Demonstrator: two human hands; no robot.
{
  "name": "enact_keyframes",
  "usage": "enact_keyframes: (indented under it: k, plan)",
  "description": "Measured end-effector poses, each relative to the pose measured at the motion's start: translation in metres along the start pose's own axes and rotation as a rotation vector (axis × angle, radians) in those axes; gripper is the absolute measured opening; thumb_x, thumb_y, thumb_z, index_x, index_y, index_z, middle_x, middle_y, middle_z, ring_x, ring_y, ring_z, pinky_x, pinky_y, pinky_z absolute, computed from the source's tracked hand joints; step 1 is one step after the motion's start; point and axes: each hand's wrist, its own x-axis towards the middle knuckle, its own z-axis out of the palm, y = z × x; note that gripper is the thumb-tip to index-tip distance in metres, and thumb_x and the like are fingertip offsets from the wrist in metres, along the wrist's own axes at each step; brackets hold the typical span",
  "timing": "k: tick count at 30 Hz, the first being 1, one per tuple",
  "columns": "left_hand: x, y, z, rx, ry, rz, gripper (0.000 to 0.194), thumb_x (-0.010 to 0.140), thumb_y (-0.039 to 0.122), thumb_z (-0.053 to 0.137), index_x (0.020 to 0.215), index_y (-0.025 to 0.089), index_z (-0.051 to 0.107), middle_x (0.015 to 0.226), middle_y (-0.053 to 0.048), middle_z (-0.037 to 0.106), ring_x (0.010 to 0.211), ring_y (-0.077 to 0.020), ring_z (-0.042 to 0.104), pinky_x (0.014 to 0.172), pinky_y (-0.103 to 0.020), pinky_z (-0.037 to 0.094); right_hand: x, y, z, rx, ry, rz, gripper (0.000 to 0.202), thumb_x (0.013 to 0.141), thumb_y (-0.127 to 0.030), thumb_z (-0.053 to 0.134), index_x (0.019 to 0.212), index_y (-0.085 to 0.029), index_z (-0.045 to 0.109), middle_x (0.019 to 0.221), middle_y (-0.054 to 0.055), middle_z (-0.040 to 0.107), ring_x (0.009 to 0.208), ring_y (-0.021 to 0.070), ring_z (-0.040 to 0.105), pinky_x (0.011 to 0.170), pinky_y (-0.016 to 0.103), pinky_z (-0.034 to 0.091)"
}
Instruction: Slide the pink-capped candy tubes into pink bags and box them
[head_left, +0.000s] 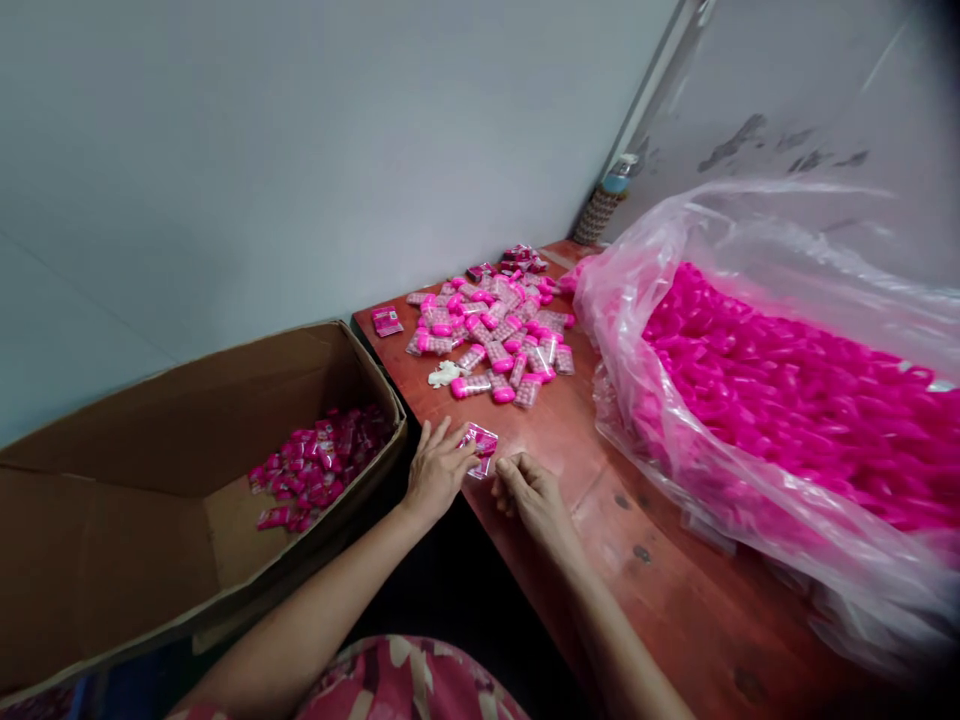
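A small pink printed packet (pixel 484 446) with clear edges is at the near-left edge of the red table. My left hand (pixel 438 466) grips its left side with thumb and forefinger, the other fingers spread. Just right of the packet, my right hand (pixel 527 492) is closed in a pinch; whatever is between its fingertips is hidden. Beyond my hands lies a heap of small clear containers (pixel 499 352) with bright pink caps and pale pink contents. A crumpled white scrap (pixel 444 374) sits at the heap's near-left side.
An open cardboard box (pixel 202 400) on the left holds many pink packets (pixel 322 460). On the right, a clear plastic bag (pixel 637 300) is full of bright pink plastic pieces (pixel 795 410). Another packet (pixel 387 321) lies at the table's far-left corner. A bottle (pixel 607 195) stands by the wall.
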Motion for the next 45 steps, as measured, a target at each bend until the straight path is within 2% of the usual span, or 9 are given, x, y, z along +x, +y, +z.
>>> enact_keyframes:
  k: [5, 11, 16, 20, 24, 29, 34, 39, 45]
  plan:
    - [-0.004, 0.005, -0.003, -0.120, 0.087, -0.021, 0.028, 0.081, 0.028, 0.050, 0.106, 0.028, 0.060, 0.127, -0.003, 0.048, 0.125, -0.0224, 0.031, 0.104, -0.048, 0.014, 0.012, 0.004, 0.005, 0.108, 0.147, -0.085, 0.027, 0.073, -0.036, 0.061, 0.093, -0.020, 0.052, 0.083, 0.001, 0.063, 0.072, 0.0143, 0.059, 0.060, 0.024, 0.045]
    - [-0.001, 0.028, -0.021, -0.646, 0.136, -0.269, 0.039, 0.070, 0.031, 0.064, 0.108, 0.026, 0.060, 0.118, -0.005, 0.056, 0.112, -0.0237, 0.047, 0.097, -0.037, 0.035, 0.023, -0.006, 0.010, 0.381, 0.100, -0.015, 0.039, 0.065, -0.028, 0.069, 0.096, -0.020, 0.047, 0.068, -0.004, 0.063, 0.056, 0.0113, 0.058, 0.056, 0.023, 0.045]
    - [0.003, 0.026, -0.028, -1.157, -0.111, -0.615, 0.033, 0.071, 0.041, 0.060, 0.079, 0.010, 0.066, 0.075, -0.009, 0.067, 0.070, -0.0197, 0.063, 0.066, -0.032, 0.051, 0.027, -0.017, 0.010, 0.276, 0.085, -0.018, 0.043, 0.060, -0.025, 0.073, 0.094, -0.019, 0.048, 0.066, -0.004, 0.062, 0.057, 0.0131, 0.058, 0.057, 0.026, 0.046]
    - [0.003, 0.015, -0.034, -1.279, -0.006, -0.746, 0.031, 0.065, 0.038, 0.067, 0.072, 0.007, 0.065, 0.070, -0.009, 0.066, 0.064, -0.0155, 0.062, 0.062, -0.027, 0.052, 0.030, -0.010, 0.005, 0.017, 0.151, -0.073, 0.036, 0.066, -0.034, 0.067, 0.094, -0.021, 0.049, 0.070, -0.002, 0.062, 0.059, 0.0156, 0.058, 0.057, 0.029, 0.046]
    - [-0.001, 0.006, -0.038, -1.324, 0.015, -0.825, 0.026, 0.060, 0.031, 0.072, 0.066, 0.007, 0.064, 0.068, -0.009, 0.066, 0.061, -0.0139, 0.062, 0.060, -0.024, 0.053, 0.034, -0.006, -0.004, -0.659, 0.133, -0.222, 0.030, 0.065, -0.039, 0.067, 0.087, -0.021, 0.057, 0.073, 0.002, 0.062, 0.064, 0.0197, 0.057, 0.058, 0.030, 0.042]
    - [-0.003, 0.003, -0.034, -1.477, 0.013, -0.946, 0.021, 0.062, 0.025, 0.072, 0.064, 0.008, 0.061, 0.062, -0.007, 0.064, 0.055, -0.0127, 0.061, 0.052, -0.022, 0.053, 0.071, -0.035, -0.016, -1.133, 0.152, -0.472, 0.023, 0.085, -0.028, 0.041, 0.101, -0.020, 0.057, 0.095, 0.010, 0.061, 0.083, 0.0221, 0.056, 0.067, 0.030, 0.042]
    - [-0.004, 0.000, -0.038, -1.569, 0.049, -1.001, 0.020, 0.064, 0.024, 0.071, 0.066, 0.008, 0.060, 0.058, -0.006, 0.063, 0.049, -0.0105, 0.059, 0.047, -0.019, 0.052, 0.128, -0.057, -0.029, -1.628, -0.258, -0.714, 0.033, 0.082, -0.007, 0.037, 0.108, -0.018, 0.055, 0.114, 0.010, 0.055, 0.103, 0.0232, 0.045, 0.081, 0.033, 0.035]
    - [-0.003, -0.002, -0.044, -1.679, 0.147, -1.057, 0.017, 0.068, 0.024, 0.068, 0.068, 0.010, 0.058, 0.058, -0.005, 0.063, 0.052, -0.0119, 0.061, 0.049, -0.020, 0.052, 0.153, -0.060, -0.036, -1.669, -0.471, -0.784, 0.036, 0.082, -0.006, 0.039, 0.114, -0.017, 0.051, 0.117, 0.011, 0.054, 0.107, 0.0227, 0.044, 0.082, 0.035, 0.032]
    - [-0.001, 0.003, -0.043, -1.737, 0.187, -1.043, 0.018, 0.065, 0.023, 0.070, 0.068, 0.011, 0.057, 0.061, -0.005, 0.063, 0.057, -0.0137, 0.062, 0.052, -0.021, 0.053, 0.134, -0.056, -0.040, -1.355, -0.267, -0.687, 0.019, 0.082, -0.022, 0.044, 0.089, -0.014, 0.060, 0.091, 0.012, 0.064, 0.094, 0.0240, 0.053, 0.080, 0.035, 0.037]
